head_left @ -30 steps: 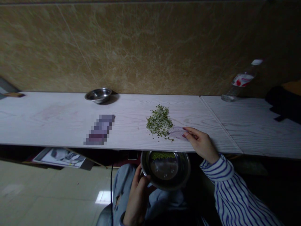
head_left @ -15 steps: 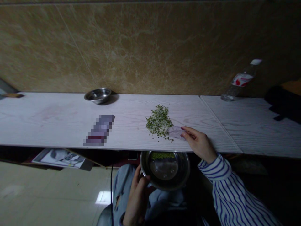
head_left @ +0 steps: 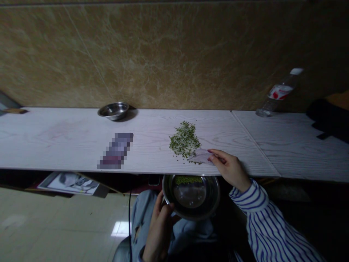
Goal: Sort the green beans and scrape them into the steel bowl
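A pile of green beans mixed with white grains point(head_left: 184, 140), which look like mung beans and rice, lies on the white wood-grain counter point(head_left: 152, 145). My right hand point(head_left: 231, 168) pinches a thin clear plastic piece point(head_left: 202, 156), rounded like a protractor, flat against the counter. Its far end touches the lower right edge of the pile. Below the counter's front edge, my left hand point(head_left: 160, 225) grips the left rim of a steel bowl point(head_left: 191, 213). Green beans point(head_left: 188, 180) lie along the bowl's far side; the counter hides part of its far rim.
A smaller steel bowl point(head_left: 113, 111) stands by the wall at the back left, with a blurred-out flat item point(head_left: 116, 151) in front of it. A plastic bottle point(head_left: 279, 92) and a dark object point(head_left: 331, 118) are at right. Under the counter sits a tray point(head_left: 73, 183).
My right hand has shifted slightly left and toward me with the clear plastic piece, along the pile's near right edge. My left hand and the bowl have hardly moved.
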Demonstrator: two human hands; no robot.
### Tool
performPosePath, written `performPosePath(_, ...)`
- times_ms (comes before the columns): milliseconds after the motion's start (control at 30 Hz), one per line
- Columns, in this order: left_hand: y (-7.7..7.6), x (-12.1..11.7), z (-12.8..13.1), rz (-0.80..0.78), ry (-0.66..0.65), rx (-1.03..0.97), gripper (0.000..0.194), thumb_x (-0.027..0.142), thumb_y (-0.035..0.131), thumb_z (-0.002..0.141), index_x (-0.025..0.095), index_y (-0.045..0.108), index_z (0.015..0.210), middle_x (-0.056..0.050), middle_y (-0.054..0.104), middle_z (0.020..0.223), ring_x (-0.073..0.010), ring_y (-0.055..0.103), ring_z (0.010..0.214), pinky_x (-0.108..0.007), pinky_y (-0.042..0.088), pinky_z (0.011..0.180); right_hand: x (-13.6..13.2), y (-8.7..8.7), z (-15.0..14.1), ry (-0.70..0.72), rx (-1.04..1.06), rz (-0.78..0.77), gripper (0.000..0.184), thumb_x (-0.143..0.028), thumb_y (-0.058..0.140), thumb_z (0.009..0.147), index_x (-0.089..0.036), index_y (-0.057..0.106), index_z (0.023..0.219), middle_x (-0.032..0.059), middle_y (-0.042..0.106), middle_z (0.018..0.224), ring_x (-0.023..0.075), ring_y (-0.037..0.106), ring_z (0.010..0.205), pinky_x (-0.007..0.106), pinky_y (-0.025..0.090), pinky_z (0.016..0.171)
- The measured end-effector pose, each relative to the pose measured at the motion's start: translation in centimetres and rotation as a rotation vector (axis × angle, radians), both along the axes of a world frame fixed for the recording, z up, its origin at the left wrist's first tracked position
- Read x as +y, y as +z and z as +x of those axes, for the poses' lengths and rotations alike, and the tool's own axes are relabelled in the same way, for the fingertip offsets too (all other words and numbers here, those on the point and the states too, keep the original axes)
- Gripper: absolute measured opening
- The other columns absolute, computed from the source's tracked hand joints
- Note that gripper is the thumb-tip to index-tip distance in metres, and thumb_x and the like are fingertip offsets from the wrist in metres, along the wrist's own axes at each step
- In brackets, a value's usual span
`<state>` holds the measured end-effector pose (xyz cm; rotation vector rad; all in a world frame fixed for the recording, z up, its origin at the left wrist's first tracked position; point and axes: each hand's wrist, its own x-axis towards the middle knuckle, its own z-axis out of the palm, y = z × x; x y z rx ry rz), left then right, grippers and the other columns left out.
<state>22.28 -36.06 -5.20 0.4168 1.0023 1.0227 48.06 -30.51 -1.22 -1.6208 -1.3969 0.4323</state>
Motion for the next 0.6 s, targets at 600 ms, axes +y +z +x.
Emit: performPosePath(600, -0.2, 0.0, 0.5, -0.007, 0.002, 0.027, 0.062, 0.032, 0.072, 0.070, 0.024, 0.059, 0.130, -0.013, 0.068, 0.128, -0.0360, 0.060, 0.118, -0.036, 0.056, 0.074, -2.7, 0.1, 1.1, -0.097, 0.032, -0.002, 0.037, -0.040, 0.063, 0.084, -0.015, 0.076, 0.109, 0.0136, 0.079, 0.104, 0.0268, 0.076, 0.090, 0.040, 0.062, 0.083)
